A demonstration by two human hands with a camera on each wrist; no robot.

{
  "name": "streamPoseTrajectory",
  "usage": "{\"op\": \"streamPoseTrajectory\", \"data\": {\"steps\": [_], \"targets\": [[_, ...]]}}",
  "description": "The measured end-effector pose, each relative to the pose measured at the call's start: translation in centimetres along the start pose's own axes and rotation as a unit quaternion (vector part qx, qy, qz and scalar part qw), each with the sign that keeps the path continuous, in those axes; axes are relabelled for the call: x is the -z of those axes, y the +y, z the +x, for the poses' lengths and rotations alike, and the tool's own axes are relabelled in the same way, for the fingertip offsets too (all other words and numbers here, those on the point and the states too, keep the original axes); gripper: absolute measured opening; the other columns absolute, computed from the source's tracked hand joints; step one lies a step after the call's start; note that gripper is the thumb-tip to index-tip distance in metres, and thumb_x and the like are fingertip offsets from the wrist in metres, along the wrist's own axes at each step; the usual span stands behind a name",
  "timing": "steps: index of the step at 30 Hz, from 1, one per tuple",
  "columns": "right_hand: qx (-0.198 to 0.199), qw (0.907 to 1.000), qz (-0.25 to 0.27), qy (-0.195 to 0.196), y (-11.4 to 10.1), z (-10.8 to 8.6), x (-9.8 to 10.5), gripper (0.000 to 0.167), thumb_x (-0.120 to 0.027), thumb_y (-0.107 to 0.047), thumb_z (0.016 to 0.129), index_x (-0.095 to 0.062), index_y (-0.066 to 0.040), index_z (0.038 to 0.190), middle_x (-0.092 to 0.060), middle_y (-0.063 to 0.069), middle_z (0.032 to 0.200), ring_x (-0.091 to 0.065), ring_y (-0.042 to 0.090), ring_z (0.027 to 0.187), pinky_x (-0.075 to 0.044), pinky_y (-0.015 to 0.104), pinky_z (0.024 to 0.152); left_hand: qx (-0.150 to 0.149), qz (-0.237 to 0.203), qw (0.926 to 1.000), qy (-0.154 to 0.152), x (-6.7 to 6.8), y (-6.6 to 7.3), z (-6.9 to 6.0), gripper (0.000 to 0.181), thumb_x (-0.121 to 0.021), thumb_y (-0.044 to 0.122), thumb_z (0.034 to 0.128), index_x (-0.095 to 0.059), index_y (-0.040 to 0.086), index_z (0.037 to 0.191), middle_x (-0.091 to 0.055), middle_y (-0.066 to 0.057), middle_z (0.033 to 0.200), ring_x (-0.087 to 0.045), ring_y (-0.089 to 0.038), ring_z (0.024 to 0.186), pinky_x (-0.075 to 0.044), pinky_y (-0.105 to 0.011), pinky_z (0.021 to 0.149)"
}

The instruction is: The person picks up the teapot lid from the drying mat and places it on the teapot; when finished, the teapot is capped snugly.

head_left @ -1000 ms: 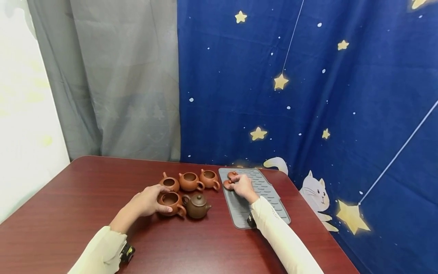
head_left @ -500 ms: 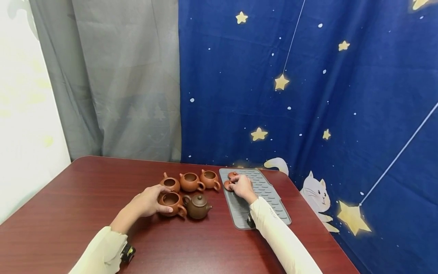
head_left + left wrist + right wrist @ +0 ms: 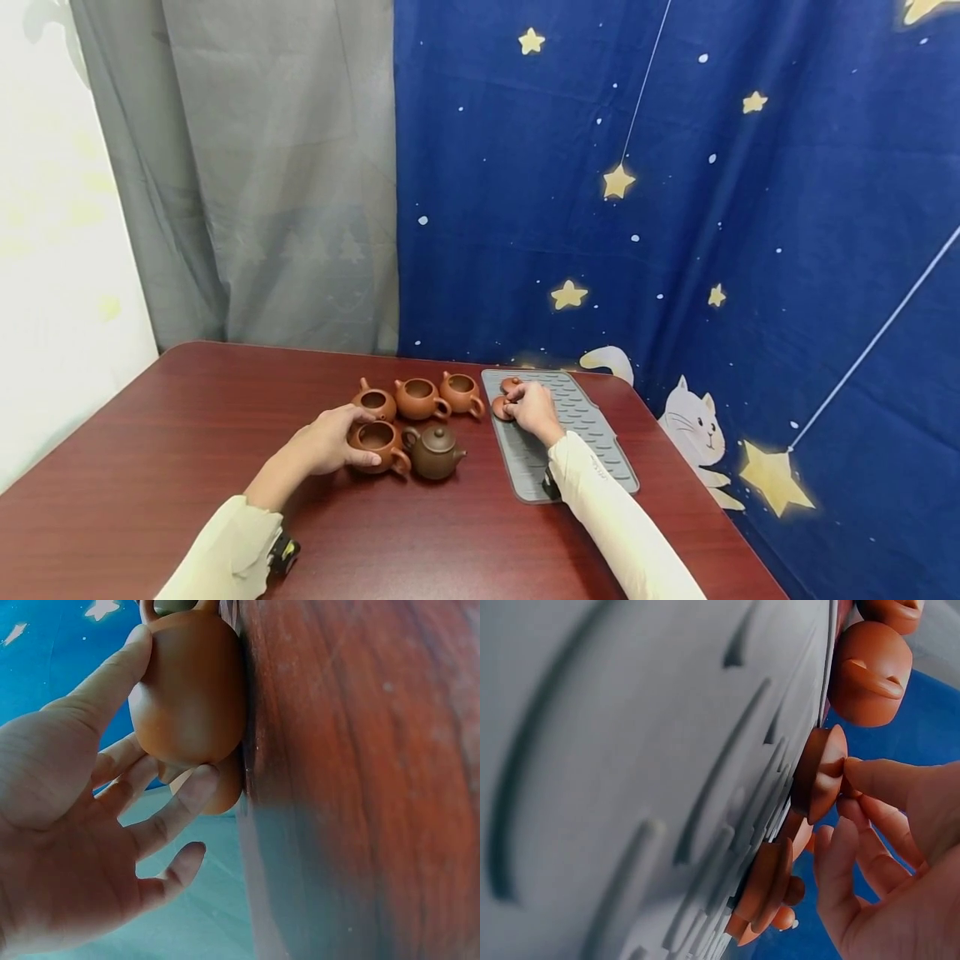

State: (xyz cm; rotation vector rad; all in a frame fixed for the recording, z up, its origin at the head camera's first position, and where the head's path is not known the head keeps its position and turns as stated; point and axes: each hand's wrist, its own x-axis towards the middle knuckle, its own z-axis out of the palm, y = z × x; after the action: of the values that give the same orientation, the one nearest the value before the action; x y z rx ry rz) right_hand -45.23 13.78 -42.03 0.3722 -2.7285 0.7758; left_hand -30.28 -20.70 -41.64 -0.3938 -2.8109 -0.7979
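Observation:
My left hand [image 3: 327, 442] grips the front reddish-brown lidless teapot [image 3: 377, 447], thumb at its near side and fingers at the far side; in the left wrist view the teapot [image 3: 191, 690] stands on the table between them. On the grey mat my right hand [image 3: 536, 411] pinches the knob of a reddish-brown lid [image 3: 502, 407]. The right wrist view has this lid [image 3: 821, 776] resting on the mat, with other lids [image 3: 769, 889] beside it. A dark brown teapot [image 3: 435, 452] with its lid on stands right of the held teapot.
Three more lidless teapots stand in a row behind: left [image 3: 375, 403], middle [image 3: 417, 399] and right [image 3: 461, 394]. The ribbed grey mat [image 3: 581, 433] lies at the right of the red-brown table [image 3: 420, 542]. Curtains [image 3: 517, 208] hang behind the table.

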Motion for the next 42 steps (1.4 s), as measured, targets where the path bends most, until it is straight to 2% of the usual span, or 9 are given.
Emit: {"op": "streamPoseTrajectory", "data": {"steps": [7,14,30,42], "targets": [[-0.012,0.9999,0.009,0.003,0.3,-0.1,0.0,0.008,-0.084,-0.016,0.078,-0.076,-0.015,0.079,-0.073,-0.004,0.082,-0.065,0.018,0.082,-0.052,0.036,0.076,0.007,0.004,0.9999,-0.012,0.0,0.2,0.1,0.065,-0.087,0.044,0.0722,-0.065,0.009,0.122,-0.067,-0.008,0.117,-0.060,-0.033,0.114,-0.048,-0.054,0.088],[0.001,0.9998,0.018,0.001,0.0,-0.1,-0.1,0.007,-0.084,-0.014,0.079,-0.076,-0.015,0.078,-0.072,-0.004,0.079,-0.066,0.017,0.079,-0.052,0.035,0.073,0.021,0.004,0.9996,-0.016,0.1,0.2,0.0,0.064,-0.087,0.042,0.0720,-0.064,0.011,0.123,-0.067,-0.006,0.118,-0.059,-0.031,0.115,-0.048,-0.054,0.088],[0.006,0.9982,0.058,0.016,-0.4,-0.6,0.0,0.008,-0.084,-0.015,0.079,-0.077,-0.014,0.077,-0.071,-0.005,0.076,-0.062,0.013,0.073,-0.051,0.031,0.068,0.015,-0.005,0.9998,-0.011,-0.1,0.1,0.0,0.064,-0.088,0.041,0.0718,-0.064,0.010,0.123,-0.067,-0.008,0.117,-0.060,-0.032,0.115,-0.047,-0.053,0.090],[0.028,0.9971,0.057,0.041,-1.9,-1.7,0.5,0.007,-0.085,-0.021,0.078,-0.079,-0.017,0.079,-0.072,-0.008,0.075,-0.064,0.012,0.073,-0.050,0.032,0.069,-0.004,-0.012,0.9999,-0.001,-0.1,0.0,-0.1,0.063,-0.088,0.039,0.0713,-0.065,0.007,0.120,-0.067,-0.011,0.115,-0.061,-0.033,0.112,-0.048,-0.051,0.091]]}}
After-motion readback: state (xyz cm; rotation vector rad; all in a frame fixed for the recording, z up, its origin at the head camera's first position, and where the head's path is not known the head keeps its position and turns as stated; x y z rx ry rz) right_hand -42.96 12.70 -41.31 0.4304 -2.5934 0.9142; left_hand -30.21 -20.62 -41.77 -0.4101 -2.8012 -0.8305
